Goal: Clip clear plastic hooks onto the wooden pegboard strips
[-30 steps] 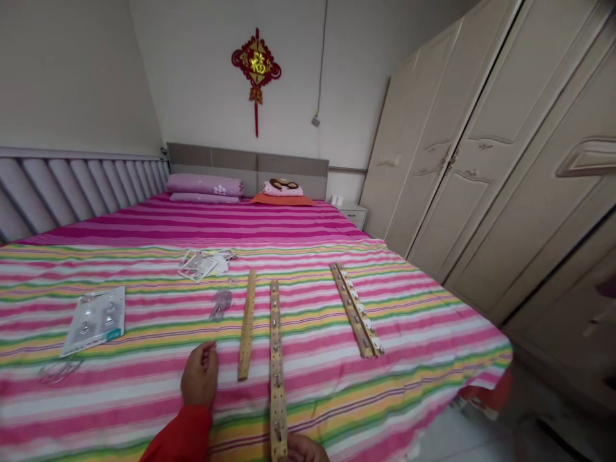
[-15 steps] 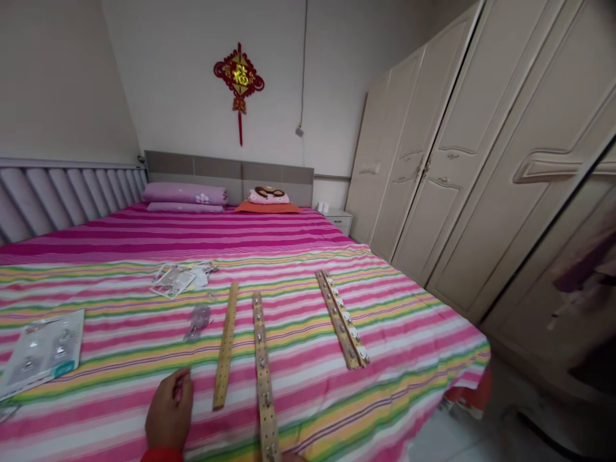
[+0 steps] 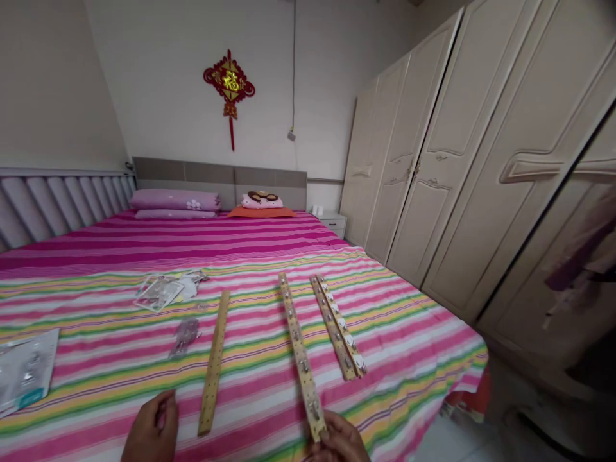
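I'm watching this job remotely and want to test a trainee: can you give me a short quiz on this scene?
1. Which hand holds the wooden strip with hooks?
2. True or false: the clear plastic packet lies to the left of the plain wooden strip.
3. What lies just right of the held strip? A) a folded towel B) hooked wooden strips lying flat C) a coil of rope

Key:
1. The right hand
2. True
3. B
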The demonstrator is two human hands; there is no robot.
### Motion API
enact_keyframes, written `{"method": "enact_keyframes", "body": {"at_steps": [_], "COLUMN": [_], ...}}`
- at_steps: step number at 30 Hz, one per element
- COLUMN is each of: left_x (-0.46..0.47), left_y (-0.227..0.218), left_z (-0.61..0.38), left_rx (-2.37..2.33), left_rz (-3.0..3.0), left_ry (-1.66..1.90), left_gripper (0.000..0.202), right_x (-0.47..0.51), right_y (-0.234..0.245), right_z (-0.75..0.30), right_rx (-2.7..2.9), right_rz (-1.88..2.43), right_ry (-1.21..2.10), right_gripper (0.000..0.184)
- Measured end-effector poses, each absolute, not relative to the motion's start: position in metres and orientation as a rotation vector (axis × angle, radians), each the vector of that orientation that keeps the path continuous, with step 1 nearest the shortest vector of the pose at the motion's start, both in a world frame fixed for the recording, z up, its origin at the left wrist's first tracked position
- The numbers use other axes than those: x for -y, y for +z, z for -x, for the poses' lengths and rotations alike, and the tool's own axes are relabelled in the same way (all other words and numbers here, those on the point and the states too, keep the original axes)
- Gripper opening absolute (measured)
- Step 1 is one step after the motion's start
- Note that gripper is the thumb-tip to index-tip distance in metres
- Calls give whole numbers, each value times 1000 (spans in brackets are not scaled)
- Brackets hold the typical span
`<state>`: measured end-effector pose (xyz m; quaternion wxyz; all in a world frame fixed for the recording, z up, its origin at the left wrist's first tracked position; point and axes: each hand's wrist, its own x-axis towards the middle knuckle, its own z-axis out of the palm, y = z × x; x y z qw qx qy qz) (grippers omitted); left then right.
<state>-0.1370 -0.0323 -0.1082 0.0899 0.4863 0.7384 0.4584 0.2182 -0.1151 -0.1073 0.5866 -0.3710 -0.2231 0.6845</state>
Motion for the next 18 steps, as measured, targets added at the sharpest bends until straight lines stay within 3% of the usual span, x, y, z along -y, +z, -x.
{"method": "enact_keyframes", "body": {"at_steps": [7,18], "left_x": [34,35], "left_y": [-103,-101], "left_z": [134,132], "left_rx": [-2232,-2236], "left_rz": [-1454,-1503], "left_ry": [1334,1386], "left_gripper": [38,34], "right_x": [96,86], "right_y": [-78,-85], "right_z": [-251,-257], "right_rx": [443,391], "right_rz": [936,900], "right_ry": [1426,1388], "right_gripper": [32,27]}}
